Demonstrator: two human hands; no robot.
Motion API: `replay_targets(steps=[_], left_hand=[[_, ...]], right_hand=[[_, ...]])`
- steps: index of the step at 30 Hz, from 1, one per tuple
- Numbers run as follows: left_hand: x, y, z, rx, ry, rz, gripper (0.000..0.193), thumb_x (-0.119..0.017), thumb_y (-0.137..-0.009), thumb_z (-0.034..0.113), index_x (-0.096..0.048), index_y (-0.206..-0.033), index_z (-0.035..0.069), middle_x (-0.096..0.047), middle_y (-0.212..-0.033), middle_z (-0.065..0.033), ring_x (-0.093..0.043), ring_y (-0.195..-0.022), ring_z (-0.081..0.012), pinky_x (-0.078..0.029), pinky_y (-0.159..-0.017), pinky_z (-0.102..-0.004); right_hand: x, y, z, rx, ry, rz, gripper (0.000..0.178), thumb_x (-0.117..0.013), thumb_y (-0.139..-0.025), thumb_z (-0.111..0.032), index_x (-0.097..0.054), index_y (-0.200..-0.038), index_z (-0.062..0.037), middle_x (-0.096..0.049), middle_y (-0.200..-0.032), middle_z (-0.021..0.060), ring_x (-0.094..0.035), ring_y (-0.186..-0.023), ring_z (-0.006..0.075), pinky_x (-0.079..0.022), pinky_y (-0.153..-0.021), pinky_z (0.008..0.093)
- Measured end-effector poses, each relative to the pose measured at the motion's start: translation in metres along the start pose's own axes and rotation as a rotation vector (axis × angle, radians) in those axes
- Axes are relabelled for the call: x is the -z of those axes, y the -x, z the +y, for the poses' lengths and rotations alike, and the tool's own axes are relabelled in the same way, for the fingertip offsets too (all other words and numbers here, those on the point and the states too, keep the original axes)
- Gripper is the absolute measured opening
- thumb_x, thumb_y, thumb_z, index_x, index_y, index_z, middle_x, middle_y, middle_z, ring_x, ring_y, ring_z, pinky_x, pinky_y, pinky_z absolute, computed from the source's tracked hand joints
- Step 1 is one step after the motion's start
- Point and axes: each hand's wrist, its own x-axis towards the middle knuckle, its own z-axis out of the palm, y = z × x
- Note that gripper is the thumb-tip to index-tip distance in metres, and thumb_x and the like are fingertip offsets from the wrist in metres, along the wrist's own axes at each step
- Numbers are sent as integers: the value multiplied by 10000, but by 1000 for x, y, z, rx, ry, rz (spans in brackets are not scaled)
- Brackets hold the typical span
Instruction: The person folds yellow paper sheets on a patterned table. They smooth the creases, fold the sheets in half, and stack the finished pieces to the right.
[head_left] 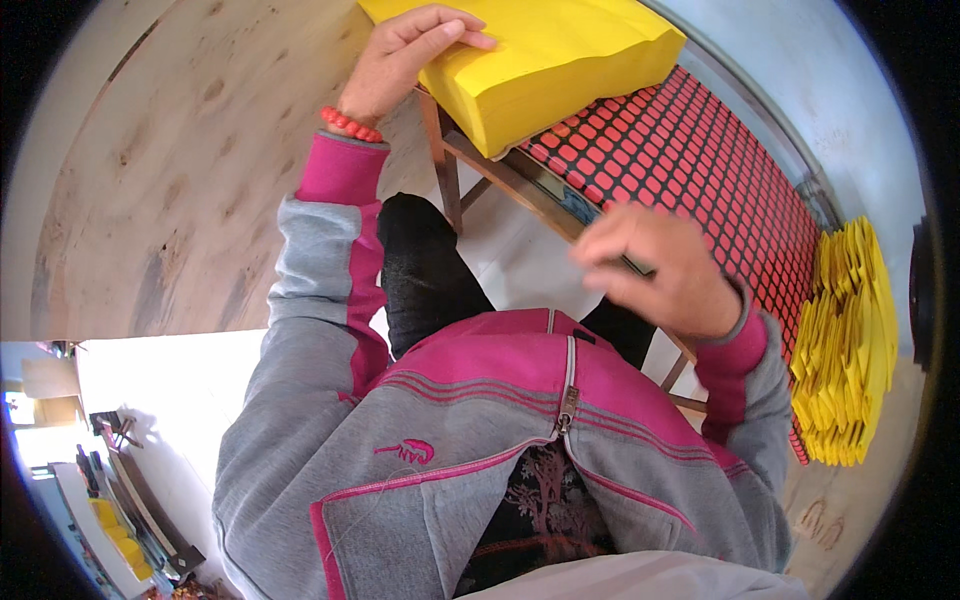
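A thick, block-shaped pile of yellow fabric (560, 75) lies at the far end of a table with a red-and-black patterned cover (640, 150). Its front side hangs slightly past the table's left edge. My left hand (425, 45), with a red bead bracelet at the wrist, is on the upper left of the pile. The thumb and fingers are drawn together against the yellow fabric. Nearer to me, my right hand (660, 265) is above the table's near edge. Its fingers are curled and smeared by motion, so whether they hold anything cannot be made out.
Several folded yellow fabric pieces (845, 345) are stacked at the table's right end. A wooden panel (190, 170) stands at the left, and a pale wall (830, 90) runs behind the table. Shelving with yellow items (120, 535) shows at the lower left.
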Motion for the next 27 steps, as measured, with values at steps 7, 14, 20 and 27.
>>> replay_targets(steps=[7,14,20,27], left_hand=[[3,3,-14,-43,135,-28,287,-505,-1082,179,-659,-1231,-11,-732,-1175,-103,-660,-1124,-166,-498,-1011,-313],[-3,-10,-13,-75,-31,-148,279,-505,-1074,151,-678,-1223,-10,-721,-1068,-73,-662,-1036,-134,-515,-938,-282],[-4,-8,-23,29,202,-40,253,-519,-1062,118,-686,-1189,-25,-716,-1026,-54,-657,-978,-120,-513,-910,-267],[-3,-11,-27,-8,224,-32,251,-520,-1069,115,-673,-1188,-45,-709,-990,-62,-654,-957,-126,-512,-890,-262]], right_hand=[[32,-128,33,273,174,70,241,-781,-824,-22,-677,-1041,-2,-719,-1087,128,-696,-1026,248,-536,-902,330],[45,-161,71,279,167,-72,343,-801,-766,-8,-678,-1086,-23,-696,-1185,143,-661,-1124,280,-509,-978,361],[38,-162,93,270,103,-102,347,-807,-736,-9,-672,-1055,-26,-695,-1186,135,-661,-1108,291,-515,-963,364],[34,-162,98,334,173,-70,316,-798,-758,-35,-665,-1044,-26,-684,-1168,135,-657,-1093,303,-516,-945,370]])
